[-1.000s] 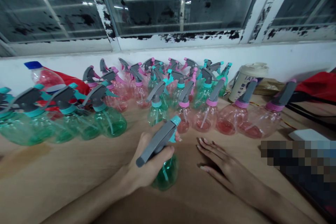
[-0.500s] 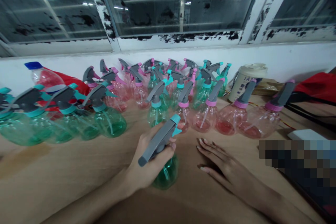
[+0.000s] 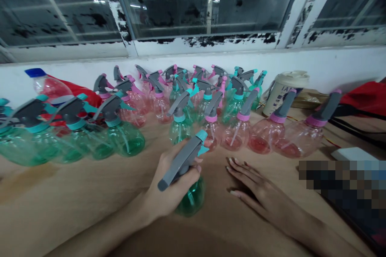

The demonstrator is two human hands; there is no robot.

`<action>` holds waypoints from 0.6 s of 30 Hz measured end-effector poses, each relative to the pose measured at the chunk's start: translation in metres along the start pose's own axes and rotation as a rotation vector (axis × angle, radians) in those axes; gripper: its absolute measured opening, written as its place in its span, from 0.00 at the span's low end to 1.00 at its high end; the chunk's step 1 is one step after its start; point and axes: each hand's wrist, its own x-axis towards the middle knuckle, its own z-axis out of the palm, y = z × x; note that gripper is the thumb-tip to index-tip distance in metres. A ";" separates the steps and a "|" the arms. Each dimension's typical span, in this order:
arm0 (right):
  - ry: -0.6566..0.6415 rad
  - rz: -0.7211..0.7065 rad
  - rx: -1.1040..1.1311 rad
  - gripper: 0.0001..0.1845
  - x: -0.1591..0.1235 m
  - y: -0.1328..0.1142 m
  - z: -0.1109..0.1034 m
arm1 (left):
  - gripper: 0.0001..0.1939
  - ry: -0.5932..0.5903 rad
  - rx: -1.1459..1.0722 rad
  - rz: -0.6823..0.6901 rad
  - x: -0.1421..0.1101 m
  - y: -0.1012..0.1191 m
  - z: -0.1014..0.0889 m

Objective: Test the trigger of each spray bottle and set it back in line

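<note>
My left hand point(image 3: 169, 186) is wrapped round the neck of a green spray bottle point(image 3: 189, 200) with a grey trigger head and teal nozzle, which stands on the wooden table point(image 3: 75, 192) near me. My right hand point(image 3: 257, 192) lies flat on the table just to the right of that bottle, fingers stretched out, holding nothing. Behind them stand several green spray bottles point(image 3: 123, 136) at the left and several pink spray bottles point(image 3: 271, 136) at the middle and right.
A clear bottle with a blue cap point(image 3: 45, 86) lies on red cloth at the back left. A cream lidded tub point(image 3: 282, 90) stands by the wall at the right, with a red bag point(image 3: 366, 96), black cables and a white box point(image 3: 351, 154) beyond.
</note>
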 end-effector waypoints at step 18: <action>-0.010 0.002 -0.007 0.30 0.001 -0.001 -0.001 | 0.05 -0.051 0.104 0.075 0.003 0.002 -0.005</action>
